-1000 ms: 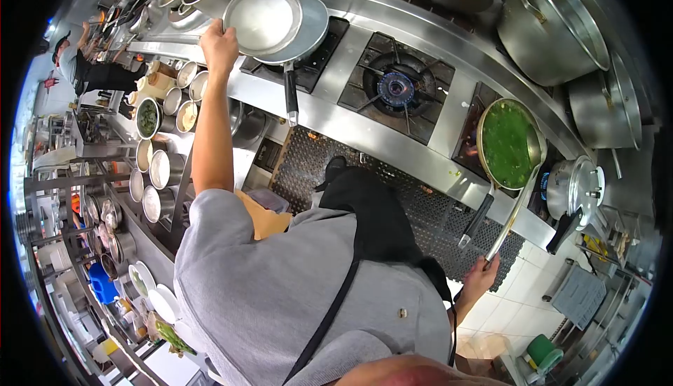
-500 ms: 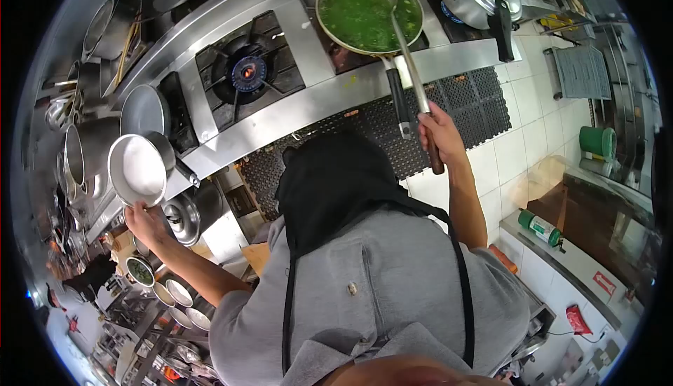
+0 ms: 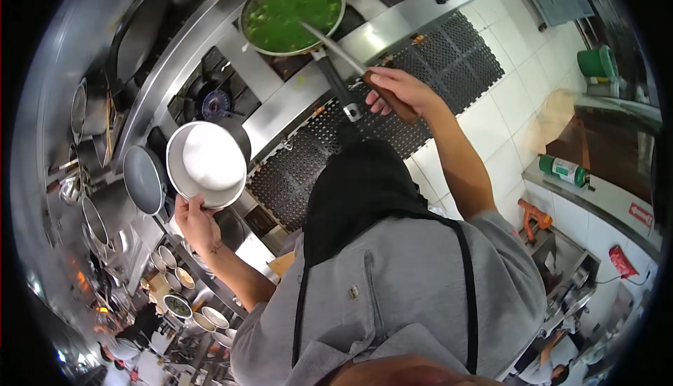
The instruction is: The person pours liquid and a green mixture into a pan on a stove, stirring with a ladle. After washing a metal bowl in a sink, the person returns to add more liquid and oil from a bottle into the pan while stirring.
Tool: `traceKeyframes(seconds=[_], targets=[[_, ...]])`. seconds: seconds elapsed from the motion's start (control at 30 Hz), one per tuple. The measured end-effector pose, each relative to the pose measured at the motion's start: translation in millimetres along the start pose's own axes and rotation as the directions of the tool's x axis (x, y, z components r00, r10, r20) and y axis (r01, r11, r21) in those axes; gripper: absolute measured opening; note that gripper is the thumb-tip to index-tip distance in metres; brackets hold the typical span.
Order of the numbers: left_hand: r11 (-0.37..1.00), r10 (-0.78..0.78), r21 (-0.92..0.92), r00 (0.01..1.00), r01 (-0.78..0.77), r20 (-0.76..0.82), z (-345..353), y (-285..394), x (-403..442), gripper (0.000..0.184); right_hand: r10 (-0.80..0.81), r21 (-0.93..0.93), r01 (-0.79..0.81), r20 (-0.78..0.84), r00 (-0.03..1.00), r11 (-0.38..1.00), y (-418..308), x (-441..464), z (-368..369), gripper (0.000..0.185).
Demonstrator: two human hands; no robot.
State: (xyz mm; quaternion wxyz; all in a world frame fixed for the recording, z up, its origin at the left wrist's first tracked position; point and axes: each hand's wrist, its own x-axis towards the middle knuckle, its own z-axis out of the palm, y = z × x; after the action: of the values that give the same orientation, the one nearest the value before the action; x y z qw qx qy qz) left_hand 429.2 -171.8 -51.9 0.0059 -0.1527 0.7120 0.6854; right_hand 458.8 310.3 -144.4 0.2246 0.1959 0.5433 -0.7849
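Observation:
My left hand grips the rim of a round metal pot with white contents, held up in front of the burner. Wrapped round the brown wooden handle of a ladle is my right hand. The ladle's bowl is sunk in green liquid with small pieces, inside a frying pan on the stove. That pan's black handle points toward me, left of my right hand. A grey pan lies just left of the pot.
Metal pots and a dark wok stand along the back. Small containers, one with green leaves, are at the lower left. A black rubber mat covers part of the floor. Other people appear at the lower left and lower right edges.
The view has turned and shifted toward the right. My left hand has brought the pot over near the burner, closer to the green pan. My right hand keeps hold of the ladle.

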Motion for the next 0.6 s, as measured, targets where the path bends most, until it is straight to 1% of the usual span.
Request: traceKeyframes(seconds=[0.03, 0.1, 0.13, 0.17, 0.2, 0.23, 0.27, 0.3, 0.33, 0.4, 0.43, 0.47, 0.5, 0.57, 0.6], targets=[[1.0, 0.006, 0.002, 1.0, -0.006, 0.02, 16.0, 7.1, -3.8, 0.01, -0.006, -0.055, 0.007, 0.024, 1.0, 0.998, 1.7, -10.1, -11.9, 0.051], [0.999, -0.039, 0.025, 0.978, 0.035, 0.207, 51.3, 24.9, -9.8, 0.016, -0.023, -0.06, 0.022, -0.004, 1.0, 0.998, 13.0, -28.6, -47.0, 0.051], [0.999, -0.023, 0.036, 0.973, 0.015, 0.231, 73.7, 35.7, -14.7, 0.016, -0.021, -0.071, 0.019, -0.02, 1.0, 0.997, 21.3, -37.9, -67.3, 0.052], [0.998, 0.006, 0.066, 0.97, -0.022, 0.243, 100.0, 46.5, -20.8, 0.02, -0.008, -0.013, 0.007, -0.079, 0.997, 1.0, 28.7, -49.4, -89.7, 0.055], [0.994, 0.037, 0.088, 0.964, -0.062, 0.263, 128.7, 56.0, -23.9, 0.025, -0.035, 0.008, 0.036, -0.104, 0.994, 0.999, 37.8, -56.9, -113.6, 0.055], [0.998, 0.013, 0.06, 0.942, -0.035, 0.335, 151.7, 64.3, -25.5, 0.031, -0.026, 0.015, 0.03, -0.185, 0.982, 0.999, 47.4, -63.4, -141.8, 0.055], [0.994, 0.024, 0.089, 0.927, -0.061, 0.374, 177.2, 71.0, -24.6, 0.035, -0.009, 0.032, 0.018, -0.27, 0.963, 0.999, 54.2, -73.4, -169.5, 0.055], [0.99, 0.035, 0.112, 0.912, -0.088, 0.409, 206.4, 77.4, -27.0, 0.033, -0.036, 0.047, 0.053, -0.315, 0.948, 0.997, 61.4, -83.8, -198.8, 0.053], [0.985, 0.048, 0.128, 0.896, -0.117, 0.442, 241.9, 85.3, -30.4, 0.031, -0.049, 0.066, 0.078, -0.354, 0.934, 0.995, 66.9, -97.4, -227.7, 0.053], [0.982, 0.021, 0.147, 0.844, -0.118, 0.535, 308.6, 95.3, -34.8, 0.026, -0.092, 0.107, 0.153, -0.436, 0.895, 0.982, 73.8, -126.7, -287.2, 0.049], [0.979, -0.009, 0.179, 0.847, -0.102, 0.531, 358.2, 105.1, -49.0, 0.022, -0.044, 0.123, 0.119, -0.49, 0.871, 0.985, 75.7, -138.7, -319.0, 0.047], [0.979, -0.016, 0.18, 0.834, -0.1, 0.551, 401.5, 106.3, -57.7, 0.022, -0.028, 0.12, 0.109, -0.537, 0.843, 0.987, 73.7, -154.9, -349.6, 0.045], [0.977, -0.03, 0.189, 0.815, -0.098, 0.579, 444.7, 107.9, -64.8, 0.023, -0.017, 0.124, 0.106, -0.569, 0.822, 0.987, 76.4, -169.8, -384.4, 0.044], [0.971, -0.08, 0.225, 0.768, -0.085, 0.636, 534.2, 119.2, -82.8, 0.025, -0.001, 0.138, 0.109, -0.613, 0.79, 0.984, 61.4, -200.2, -441.6, 0.044], [0.972, -0.085, 0.222, 0.76, -0.08, 0.645, 572.0, 120.4, -86.4, 0.025, 0.013, 0.144, 0.104, -0.642, 0.766, 0.984, 50.8, -214.3, -470.8, 0.043]])
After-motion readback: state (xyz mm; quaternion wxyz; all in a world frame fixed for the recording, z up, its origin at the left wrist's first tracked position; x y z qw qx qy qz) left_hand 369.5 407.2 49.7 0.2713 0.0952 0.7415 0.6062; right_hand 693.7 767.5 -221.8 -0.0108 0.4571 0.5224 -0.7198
